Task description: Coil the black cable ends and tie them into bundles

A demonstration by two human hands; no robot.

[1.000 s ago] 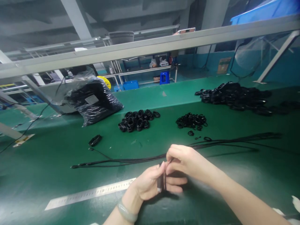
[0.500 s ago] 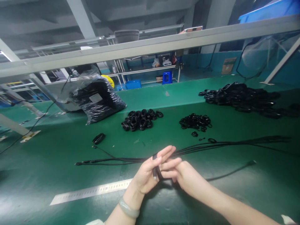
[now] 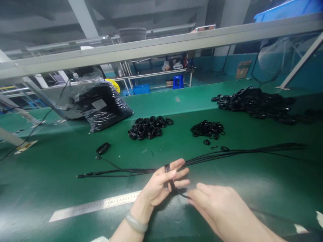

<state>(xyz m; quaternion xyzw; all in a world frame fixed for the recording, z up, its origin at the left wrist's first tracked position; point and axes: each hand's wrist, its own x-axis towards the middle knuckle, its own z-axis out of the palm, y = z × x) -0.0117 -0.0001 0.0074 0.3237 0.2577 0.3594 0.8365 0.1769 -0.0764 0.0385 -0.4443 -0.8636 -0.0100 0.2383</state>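
left hand [image 3: 161, 185] spread (palm up), right hand [image 3: 214, 205] pinching

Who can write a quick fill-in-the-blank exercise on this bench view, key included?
1. The hand with black cable looped around its fingers is the person's ____ one.
2. The fingers of the other hand grip a length of that same black ____.
3. The work surface is coloured ____.
4. The round thing showing behind the plastic bag is coloured ____.

Missing words, in order: left; cable; green; yellow.
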